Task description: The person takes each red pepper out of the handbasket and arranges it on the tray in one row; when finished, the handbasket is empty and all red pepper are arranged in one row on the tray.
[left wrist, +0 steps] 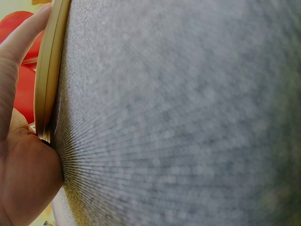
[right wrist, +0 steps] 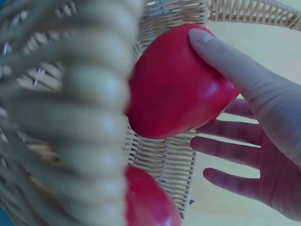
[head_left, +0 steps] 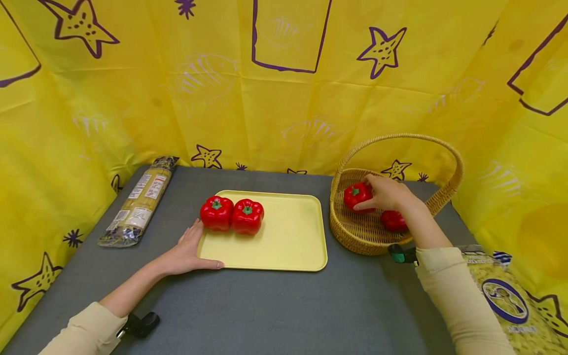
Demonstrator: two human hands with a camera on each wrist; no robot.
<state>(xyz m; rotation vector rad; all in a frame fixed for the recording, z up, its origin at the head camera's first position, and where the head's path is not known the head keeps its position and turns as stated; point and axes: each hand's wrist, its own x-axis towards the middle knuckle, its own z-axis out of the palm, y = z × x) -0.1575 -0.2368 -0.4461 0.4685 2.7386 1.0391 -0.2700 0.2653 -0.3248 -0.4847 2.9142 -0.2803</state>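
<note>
Two red peppers [head_left: 216, 213] [head_left: 247, 217] stand side by side on the left part of a yellow tray [head_left: 288, 231]. The left hand [head_left: 188, 251] touches the tray's left edge, thumb at the near rim, fingers spread; the left wrist view has this hand [left wrist: 23, 160] against the rim [left wrist: 49, 70]. Over a wicker basket [head_left: 359, 241], the right hand [head_left: 388, 194] holds a red pepper [head_left: 356, 196] between thumb and fingers; the right wrist view has the thumb on this pepper [right wrist: 176, 84]. Another red pepper [head_left: 393, 220] lies in the basket, partly hidden by the right arm.
A long clear packet [head_left: 139, 202] lies at the table's back left. Another packet [head_left: 510, 296] with a blue oval label lies at the right, partly behind the right sleeve. The basket's tall handle [head_left: 401, 135] arches above it. Yellow patterned cloth [head_left: 266, 113] hangs behind the table.
</note>
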